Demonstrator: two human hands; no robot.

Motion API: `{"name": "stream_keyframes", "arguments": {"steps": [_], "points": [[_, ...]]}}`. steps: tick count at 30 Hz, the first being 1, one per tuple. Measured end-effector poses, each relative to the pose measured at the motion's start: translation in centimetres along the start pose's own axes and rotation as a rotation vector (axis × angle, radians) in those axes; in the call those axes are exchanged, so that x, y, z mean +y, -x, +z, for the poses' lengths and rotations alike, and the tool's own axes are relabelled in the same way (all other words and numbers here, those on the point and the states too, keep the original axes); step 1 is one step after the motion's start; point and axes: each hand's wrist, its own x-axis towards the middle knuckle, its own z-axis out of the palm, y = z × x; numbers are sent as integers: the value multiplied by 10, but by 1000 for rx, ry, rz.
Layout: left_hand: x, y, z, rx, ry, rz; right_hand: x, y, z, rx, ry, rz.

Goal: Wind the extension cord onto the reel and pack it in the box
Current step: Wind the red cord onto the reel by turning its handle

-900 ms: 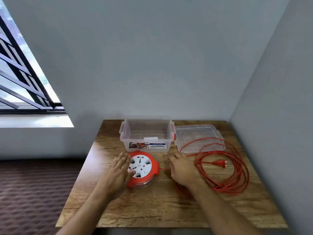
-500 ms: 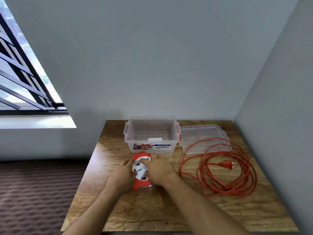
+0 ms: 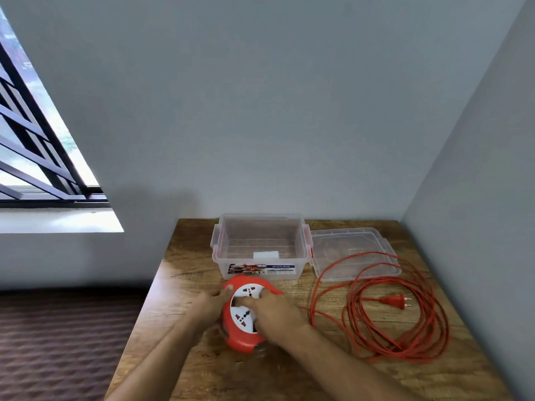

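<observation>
A round red reel (image 3: 241, 340) with a white socket face lies on the wooden table (image 3: 289, 371), just in front of the clear plastic box (image 3: 262, 247). My left hand (image 3: 212, 303) grips the reel's left rim, thumb on its top edge. My right hand (image 3: 275, 311) lies over the reel's right side with fingers on the white face. The orange cord (image 3: 405, 322) lies in loose coils on the table to the right, one strand running back to the reel. Its red plug (image 3: 396, 301) rests inside the coils. The box stands open with nothing but a white label inside.
The clear lid (image 3: 353, 250) lies flat to the right of the box, with cord loops across its front part. Walls close off the table at the back and right. A barred window (image 3: 37, 157) is at the left, above patterned flooring.
My right hand has left the cord near the coils and come onto the reel. Both hands have closed around the reel, which now sits tilted toward me.
</observation>
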Motion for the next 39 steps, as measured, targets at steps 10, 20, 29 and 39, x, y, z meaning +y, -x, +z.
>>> {"name": "stream_keyframes", "arguments": {"steps": [10,20,29,39], "points": [[24,-8,-1,-94,74,143,0,6,-11,276,-433,477],[18,-11,-9,-52,-13,219,15,24,-20,352,-305,335],[31,-3,-14,-70,-159,273,47,26,-33,48,431,-469],[57,7,-19,-147,-257,353,51,20,-44,105,463,-644]]}}
